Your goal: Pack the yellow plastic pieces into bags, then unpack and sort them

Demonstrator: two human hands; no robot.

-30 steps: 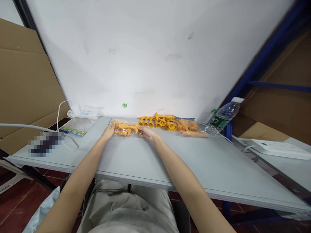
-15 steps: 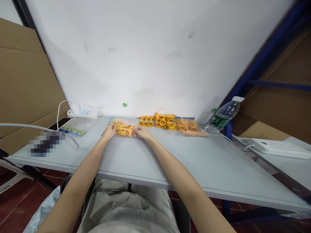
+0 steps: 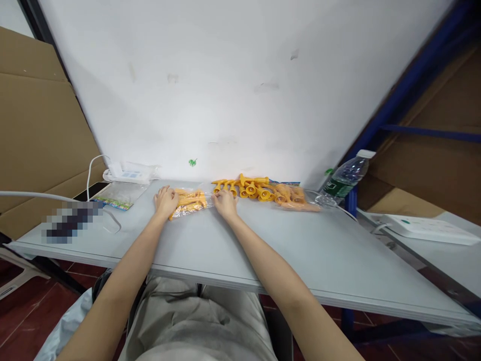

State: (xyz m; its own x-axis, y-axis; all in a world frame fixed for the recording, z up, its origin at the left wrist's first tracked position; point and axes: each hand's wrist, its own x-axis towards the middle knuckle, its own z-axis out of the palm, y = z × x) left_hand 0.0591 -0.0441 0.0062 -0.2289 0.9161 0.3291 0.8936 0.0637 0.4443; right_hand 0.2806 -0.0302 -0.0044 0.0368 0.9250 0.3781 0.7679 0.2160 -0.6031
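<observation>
We list, from the near edge outward:

Trousers (image 3: 195, 321), pale, at the table's front; red tiled floor (image 3: 26, 316) below.

Table (image 3: 240, 250), one, light grey, smooth, with a ridged front edge.

Left hand (image 3: 166, 201), laid over the left end of a clear bag (image 3: 191, 202), fingers partly spread; whether they close on the film we cannot tell.

Right hand (image 3: 226, 203), finger and thumb drawn together on the bag's clear right end. The bag lies on the table between both hands, yellow toys inside.

To the left, we note a flat clear packet (image 3: 120, 194) with a coloured strip, a dark slab beside it, a white cable (image 3: 89, 175), and a blurred patch.

Behind and right of the right hand, loose yellow toys (image 3: 251, 189) in a heap; touching it, a second filled bag (image 3: 296, 196); then a water bottle (image 3: 343, 180), white-capped, slanting.

Far side: white wall (image 3: 240, 90), scuffed, one green mark low down. We find cardboard (image 3: 33, 120) at left, and a blue frame (image 3: 432, 132) at right.
</observation>
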